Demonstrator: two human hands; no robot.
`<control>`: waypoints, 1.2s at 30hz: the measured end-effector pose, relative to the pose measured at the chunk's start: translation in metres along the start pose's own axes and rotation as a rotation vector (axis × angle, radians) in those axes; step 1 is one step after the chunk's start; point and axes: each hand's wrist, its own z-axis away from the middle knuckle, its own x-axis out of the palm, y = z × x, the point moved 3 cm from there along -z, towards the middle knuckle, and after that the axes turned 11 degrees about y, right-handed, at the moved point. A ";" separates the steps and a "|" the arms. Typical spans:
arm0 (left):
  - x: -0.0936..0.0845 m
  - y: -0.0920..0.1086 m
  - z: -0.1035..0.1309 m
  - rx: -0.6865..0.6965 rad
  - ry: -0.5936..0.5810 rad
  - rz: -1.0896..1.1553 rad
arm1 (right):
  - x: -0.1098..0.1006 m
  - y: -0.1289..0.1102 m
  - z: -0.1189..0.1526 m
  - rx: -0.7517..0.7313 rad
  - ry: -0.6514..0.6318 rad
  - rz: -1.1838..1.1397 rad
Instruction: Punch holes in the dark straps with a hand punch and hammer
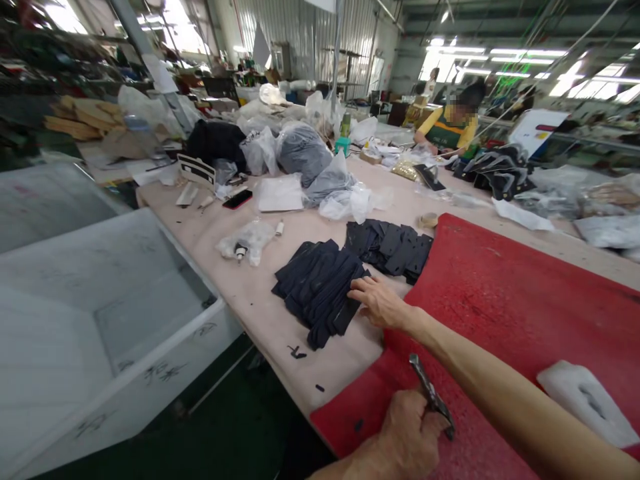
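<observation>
My left hand (pixel 407 433) is closed low in the view, above a red sheet (pixel 500 320). From the fist sticks out a dark metal hammer (pixel 433 397), its handle hidden by the fingers. Reaching in from the right edge, my right hand (pixel 380 300) has its fingers stretched and apart, with the tips touching the right side of a fanned pile of dark fabric strips (pixel 320 283). Just behind lies a second heap of dark cut pieces (pixel 390 247), which meets the edge of the red sheet.
A large white bin (pixel 165 360) stands left of the pale-covered table (pixel 270 340). On the table are a clear plastic bag (pixel 253 240), a phone (pixel 237 199), stuffed bags (pixel 305 153) and a white foam-like block (pixel 585 400). A co-worker (pixel 450 123) is at the far side.
</observation>
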 end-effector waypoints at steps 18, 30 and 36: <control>0.000 0.001 -0.002 0.092 0.049 -0.085 | 0.021 -0.001 0.021 -0.068 0.122 0.211; 0.001 -0.002 0.000 0.080 0.024 -0.089 | 0.021 -0.004 0.004 -0.130 0.097 0.215; 0.001 -0.001 -0.002 0.097 0.026 -0.086 | 0.016 0.001 0.008 -0.192 0.032 0.196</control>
